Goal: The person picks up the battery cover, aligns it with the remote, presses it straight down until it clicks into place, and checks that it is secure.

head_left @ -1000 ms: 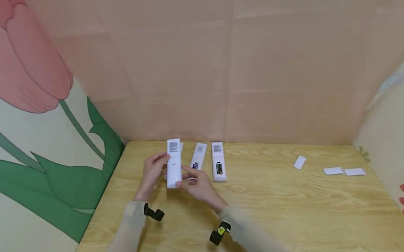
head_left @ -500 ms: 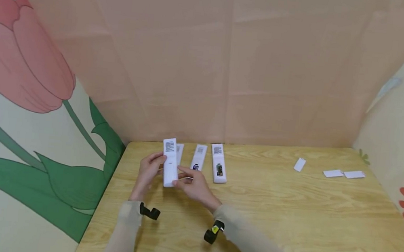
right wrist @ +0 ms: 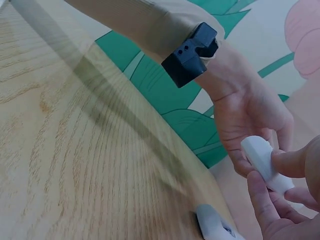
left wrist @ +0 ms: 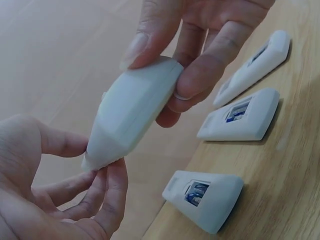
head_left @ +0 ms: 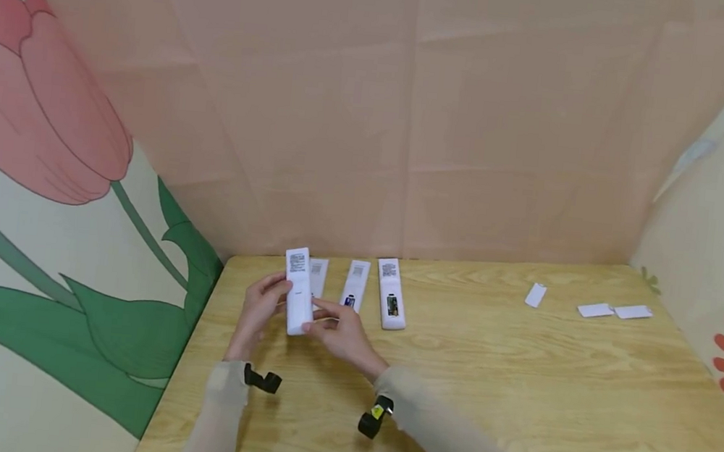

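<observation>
A white remote control [head_left: 299, 296] is held up in both hands, its back with printed text toward the head camera. My left hand [head_left: 255, 312] pinches it by its left side; in the left wrist view the thumb and fingers grip its narrower end. The right hand [head_left: 343, 335] holds the lower end, thumb on the back and fingers beneath, as the right wrist view of the remote [right wrist: 265, 162] also shows. Behind it three more white remotes lie back up: one partly hidden [head_left: 317, 271], a middle one [head_left: 357, 280] and a right one [head_left: 392, 287]. Their battery compartments [left wrist: 197, 193] are uncovered, with batteries inside.
Three small white battery covers lie at the right on the wooden table [head_left: 515, 401]: one tilted cover [head_left: 535, 295] and two end to end, a left cover [head_left: 595, 310] and a right cover [head_left: 633, 312]. A pink backdrop [head_left: 477, 121] rises behind the table.
Both hands have moved a little to the left with the remote control, uncovering more of the remote behind it. The remotes and covers on the table have stayed put.
</observation>
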The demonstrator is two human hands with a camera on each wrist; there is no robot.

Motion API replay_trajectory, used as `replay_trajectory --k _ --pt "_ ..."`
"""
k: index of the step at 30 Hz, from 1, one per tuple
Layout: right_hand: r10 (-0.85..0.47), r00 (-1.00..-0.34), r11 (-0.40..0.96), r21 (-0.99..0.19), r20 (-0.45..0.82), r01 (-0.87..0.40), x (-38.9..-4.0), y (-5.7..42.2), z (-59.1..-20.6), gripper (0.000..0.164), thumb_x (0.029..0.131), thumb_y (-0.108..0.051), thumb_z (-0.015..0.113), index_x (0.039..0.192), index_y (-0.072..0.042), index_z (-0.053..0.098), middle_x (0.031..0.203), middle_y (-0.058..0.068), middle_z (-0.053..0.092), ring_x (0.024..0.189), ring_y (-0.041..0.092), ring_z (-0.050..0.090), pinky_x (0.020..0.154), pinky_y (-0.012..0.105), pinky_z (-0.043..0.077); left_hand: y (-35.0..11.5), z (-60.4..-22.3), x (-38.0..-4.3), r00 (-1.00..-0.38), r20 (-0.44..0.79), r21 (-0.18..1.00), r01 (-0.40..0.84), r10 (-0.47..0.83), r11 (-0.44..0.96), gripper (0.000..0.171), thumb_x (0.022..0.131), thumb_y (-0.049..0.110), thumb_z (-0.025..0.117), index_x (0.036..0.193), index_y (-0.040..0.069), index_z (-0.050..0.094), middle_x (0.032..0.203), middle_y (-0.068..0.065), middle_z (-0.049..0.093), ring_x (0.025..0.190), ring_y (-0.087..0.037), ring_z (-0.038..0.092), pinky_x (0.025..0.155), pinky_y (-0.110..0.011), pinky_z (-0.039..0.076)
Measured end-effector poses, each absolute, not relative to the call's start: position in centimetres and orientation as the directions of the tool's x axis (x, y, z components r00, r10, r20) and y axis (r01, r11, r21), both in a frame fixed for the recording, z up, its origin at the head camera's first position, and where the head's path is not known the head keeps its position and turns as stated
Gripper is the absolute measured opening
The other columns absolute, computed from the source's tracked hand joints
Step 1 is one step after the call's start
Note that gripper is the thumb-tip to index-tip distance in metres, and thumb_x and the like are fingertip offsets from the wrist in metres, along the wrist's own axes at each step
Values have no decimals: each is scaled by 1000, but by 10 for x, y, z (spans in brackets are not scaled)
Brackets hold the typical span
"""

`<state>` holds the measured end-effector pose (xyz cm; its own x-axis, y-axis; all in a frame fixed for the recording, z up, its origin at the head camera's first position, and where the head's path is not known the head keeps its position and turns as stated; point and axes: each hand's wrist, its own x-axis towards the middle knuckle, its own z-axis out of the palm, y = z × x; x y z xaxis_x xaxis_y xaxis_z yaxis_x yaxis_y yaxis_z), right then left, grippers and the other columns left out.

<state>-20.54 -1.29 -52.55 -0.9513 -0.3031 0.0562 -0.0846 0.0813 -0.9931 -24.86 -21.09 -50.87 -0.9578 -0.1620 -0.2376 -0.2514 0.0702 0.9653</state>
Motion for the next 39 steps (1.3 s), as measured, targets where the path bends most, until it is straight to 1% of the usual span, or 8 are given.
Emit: replay_trajectory --k 4,11,15,18,22,28,34,39 --pt "-296 -953 59 -994 71 -92 -206 -18 -527 55 93 -3 81 144 4 62 120 27 74 103 31 76 84 24 63 -214 -504 -250 -956 -245 962 -260 -160 78 45 105 25 68 147 10 63 141 -16 66 114 -26 66 94 -38 59" --pt "-286 -955 91 -990 77 -107 -209 -25 -523 53 95 -7 81 143 3 63 121 23 75 101 32 76 85 25 63 -220 -503 -254 -955 -240 964 -256 -175 77 44 106 25 67 147 9 63 140 -17 65 114 -25 64 96 -37 58" --pt "-286 -953 112 -985 96 -133 -210 -31 -522 50 95 -4 79 142 4 64 120 24 75 101 34 76 83 24 62 -223 -502 -254 -954 -233 965 -251 -188 77 44 107 24 66 148 8 62 141 -17 64 117 -28 65 101 -43 58" --pt "-286 -953 122 -983 98 -137 -210 -36 -523 50 95 -3 79 142 5 64 120 25 75 100 35 76 82 26 63 -228 -502 -255 -949 -247 960 -267 -195 82 46 107 26 66 150 10 61 143 -16 63 123 -30 64 106 -46 56" --pt "-303 -949 125 -984 86 -129 -211 -42 -524 51 96 -3 78 144 4 62 123 23 75 102 33 76 85 27 63 -234 -502 -254 -945 -255 957 -276 -205 84 47 108 26 65 151 10 59 145 -15 63 126 -31 63 108 -47 56" --pt "-315 -945 152 -978 88 -142 -214 -49 -525 51 97 -1 76 145 4 61 125 22 74 107 31 75 89 27 63 -240 -501 -253 -950 -231 964 -253 -211 84 48 108 25 65 151 6 58 146 -18 62 125 -32 63 110 -49 55" --pt "-295 -951 150 -979 88 -137 -217 -53 -527 47 95 1 77 140 4 65 124 22 74 101 31 76 83 25 63 -245 -506 -253 -949 -233 964 -254 -211 77 47 109 26 64 151 6 58 146 -17 61 126 -32 63 110 -49 55" --pt "-259 -963 122 -987 72 -106 -217 -56 -528 43 93 0 80 135 2 69 128 20 74 103 36 76 78 25 64 -247 -508 -251 -948 -235 964 -256 -215 72 49 109 28 63 152 6 56 147 -18 60 127 -32 63 110 -48 54"
